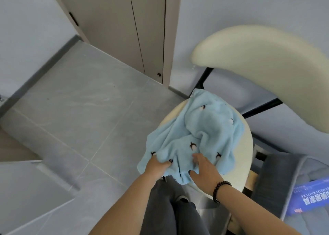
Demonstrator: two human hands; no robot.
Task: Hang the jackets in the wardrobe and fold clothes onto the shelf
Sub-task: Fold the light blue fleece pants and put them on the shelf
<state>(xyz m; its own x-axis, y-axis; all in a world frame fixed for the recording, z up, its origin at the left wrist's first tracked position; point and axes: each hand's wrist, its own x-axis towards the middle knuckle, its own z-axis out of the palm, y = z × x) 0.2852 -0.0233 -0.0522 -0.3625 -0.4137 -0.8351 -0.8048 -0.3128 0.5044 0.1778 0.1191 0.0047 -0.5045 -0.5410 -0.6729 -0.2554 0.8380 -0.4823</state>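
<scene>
A light blue fleece garment [201, 127] with small penguin prints lies crumpled on the round cream seat of a chair [247, 145]. My left hand [157, 167] grips its near left edge, thumb on top of the fabric. My right hand [204, 168], with a dark bead bracelet on the wrist, lies on the near edge of the same garment, fingers pressed into the cloth. The garment's near corner hangs over the seat's front rim.
The chair's curved cream backrest [267, 56] rises at the right on a black frame. A beige door [124, 29] stands behind. Grey tiled floor [80, 110] spreads to the left. A grey mattress with a blue label [309, 199] sits at the lower right.
</scene>
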